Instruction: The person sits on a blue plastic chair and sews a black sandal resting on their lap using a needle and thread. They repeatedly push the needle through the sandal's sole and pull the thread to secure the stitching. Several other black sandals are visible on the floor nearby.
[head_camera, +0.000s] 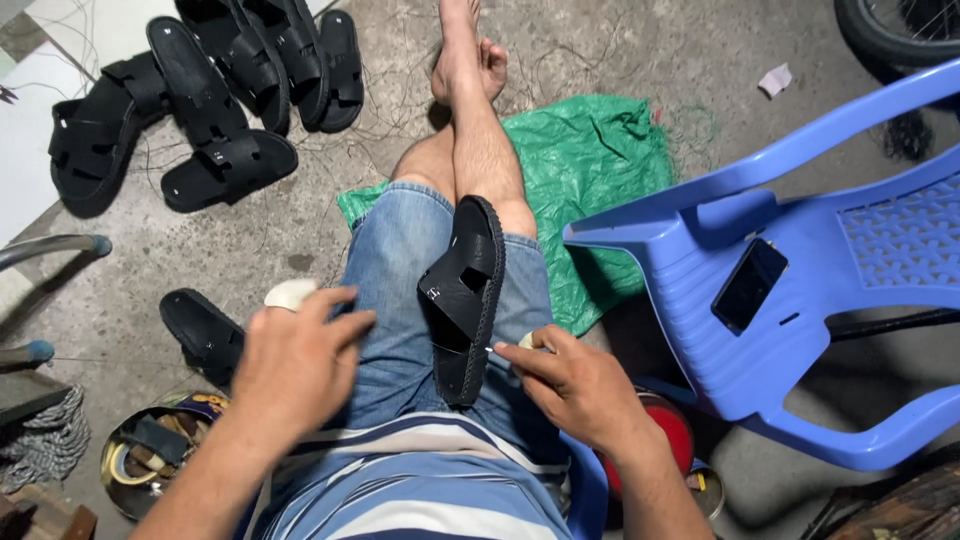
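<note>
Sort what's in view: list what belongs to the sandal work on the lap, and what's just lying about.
In hand:
black sandal on the lap
left hand with a wrapped finger
right hand at the sandal's edge
pile of black sandals
single sandal on the floor

Lying about:
blue plastic chair
phone on the chair
green sack
wheel

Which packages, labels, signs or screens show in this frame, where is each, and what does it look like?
Phone: lies screen up on the tipped blue plastic chair, to the right of the person's lap; flat dark rectangle, screen dark.
Round tin: on the floor at lower left, below the left hand; open, metal rim, holding tape rolls and small tools.
Red round container: behind the right hand, mostly hidden.
No signs visible.
</note>
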